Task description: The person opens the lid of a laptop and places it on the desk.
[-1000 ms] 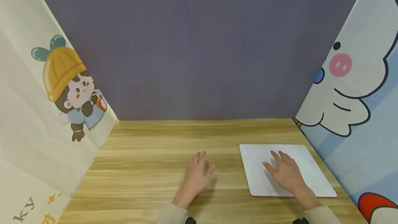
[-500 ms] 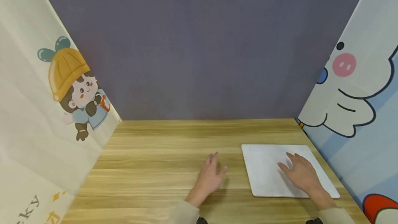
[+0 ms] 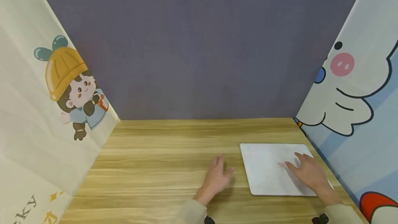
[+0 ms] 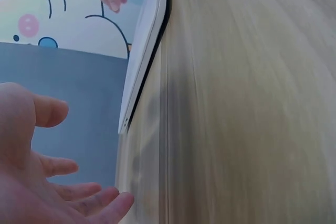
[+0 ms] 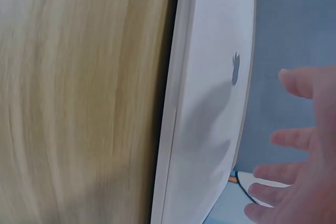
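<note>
A closed silver-white laptop [image 3: 264, 172] lies flat at the right of the table, its lid up. Over the right part of its lid hovers my right hand [image 3: 311, 173], fingers spread and holding nothing. In the right wrist view, that hand's shadow falls on the laptop [image 5: 210, 72], and an apple logo [image 5: 235, 69] shows on the lid. My left hand [image 3: 215, 179] is held above the wood to the left of the laptop, apart from it. Loosely extended and grasping nothing, the left fingers [image 4: 86, 203] appear in the left wrist view.
The wood-grain table [image 3: 149, 168] stretches out to the left of the laptop. A dark grey panel [image 3: 199, 47] rises at the back. Printed cartoon curtains flank it, cream [image 3: 28, 120] at left and blue-white [image 3: 373, 141] at right.
Both hands have shifted to the right, the right one across the laptop lid and the left one closer to the laptop's left edge. The laptop stays in place on the table.
</note>
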Available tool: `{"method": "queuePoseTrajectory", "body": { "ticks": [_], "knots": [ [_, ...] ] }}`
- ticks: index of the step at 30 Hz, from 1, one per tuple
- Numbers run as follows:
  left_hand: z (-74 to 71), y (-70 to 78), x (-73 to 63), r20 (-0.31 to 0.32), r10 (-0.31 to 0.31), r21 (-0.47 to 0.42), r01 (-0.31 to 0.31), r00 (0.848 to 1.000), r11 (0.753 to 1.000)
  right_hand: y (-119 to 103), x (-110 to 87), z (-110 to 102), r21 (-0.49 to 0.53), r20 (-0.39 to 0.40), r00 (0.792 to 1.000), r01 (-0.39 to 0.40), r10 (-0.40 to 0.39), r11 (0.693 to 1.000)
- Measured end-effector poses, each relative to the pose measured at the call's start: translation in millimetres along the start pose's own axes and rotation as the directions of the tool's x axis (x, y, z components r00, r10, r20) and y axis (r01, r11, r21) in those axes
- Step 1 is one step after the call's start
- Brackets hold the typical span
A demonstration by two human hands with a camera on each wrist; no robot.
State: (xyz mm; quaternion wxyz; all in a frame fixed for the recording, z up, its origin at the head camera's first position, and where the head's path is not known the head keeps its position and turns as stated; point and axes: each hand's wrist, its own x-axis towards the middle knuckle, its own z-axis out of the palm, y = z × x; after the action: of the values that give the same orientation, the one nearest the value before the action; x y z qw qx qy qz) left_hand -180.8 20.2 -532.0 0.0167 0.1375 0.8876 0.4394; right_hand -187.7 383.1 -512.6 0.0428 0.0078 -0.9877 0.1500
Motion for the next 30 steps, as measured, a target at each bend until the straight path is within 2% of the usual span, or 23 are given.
{"method": "queuePoseTrajectory", "body": {
  "ticks": [2,7,14,22,27,30],
  "knots": [
    [3.7,2.5,1.1,0.005,-0.006,-0.015,0.006,1.000,1.000,5.7,1.2,-0.3,-0.002,-0.004,1.000,-0.005,0.005,1.000],
    [13.2,8.9,3.2,0.027,-0.031,-0.038,0.032,0.999,0.999,18.6,2.5,-3.6,0.005,0.047,0.998,-0.050,0.050,0.999],
    [23.3,17.8,6.2,0.045,-0.044,-0.026,0.046,0.998,0.999,35.1,3.6,-8.4,0.003,0.107,0.988,-0.109,0.108,0.994],
    [29.9,22.8,11.5,0.048,-0.036,-0.059,0.039,0.998,0.998,50.1,5.9,-11.8,-0.001,0.105,0.987,-0.123,0.122,0.992],
    [32.8,24.9,16.0,0.069,-0.052,-0.079,0.058,0.996,0.995,54.4,7.5,-10.2,0.036,0.162,0.966,-0.211,0.202,0.977],
    [34.6,25.2,18.6,0.086,-0.072,-0.090,0.080,0.994,0.993,57.4,9.0,-8.6,0.048,0.189,0.957,-0.233,0.221,0.971]
  ]
}}
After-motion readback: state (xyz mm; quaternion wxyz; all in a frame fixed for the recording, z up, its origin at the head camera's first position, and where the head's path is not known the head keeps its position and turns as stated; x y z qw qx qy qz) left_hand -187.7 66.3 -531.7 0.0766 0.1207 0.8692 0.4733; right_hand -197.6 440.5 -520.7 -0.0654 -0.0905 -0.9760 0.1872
